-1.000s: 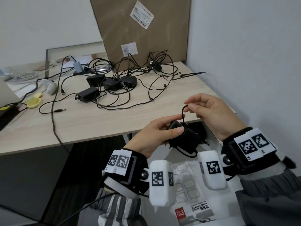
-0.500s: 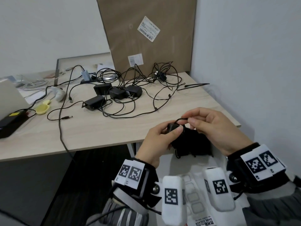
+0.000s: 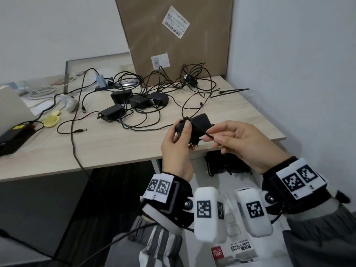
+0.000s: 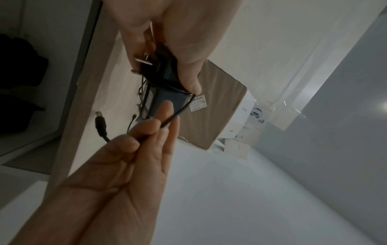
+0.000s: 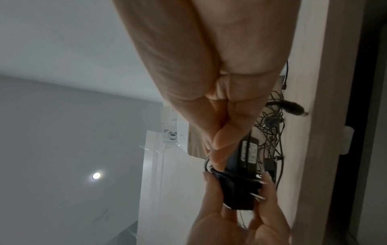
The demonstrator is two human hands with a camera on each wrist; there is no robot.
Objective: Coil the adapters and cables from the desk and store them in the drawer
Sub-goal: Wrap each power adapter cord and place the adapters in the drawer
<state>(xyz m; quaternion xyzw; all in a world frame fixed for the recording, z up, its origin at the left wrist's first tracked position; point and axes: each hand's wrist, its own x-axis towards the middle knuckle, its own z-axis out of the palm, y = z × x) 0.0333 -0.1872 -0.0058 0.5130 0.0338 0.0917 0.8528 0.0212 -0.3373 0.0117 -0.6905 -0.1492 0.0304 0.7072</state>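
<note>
While my left hand (image 3: 178, 151) grips the black boxy plastic adapter (image 3: 194, 126), my right hand (image 3: 244, 143) pinches its thin black cable (image 3: 202, 131) mid-wrap; next, I'd tuck the end.

Adapters (image 3: 134, 102) on desk (image 3: 119, 143); cardboard box (image 3: 173, 41) behind them.

Right hand (image 5: 217, 99) pinching cable (image 5: 207, 163), left hand (image 5: 238, 220) gripping black adapter (image 5: 240, 187)
</note>
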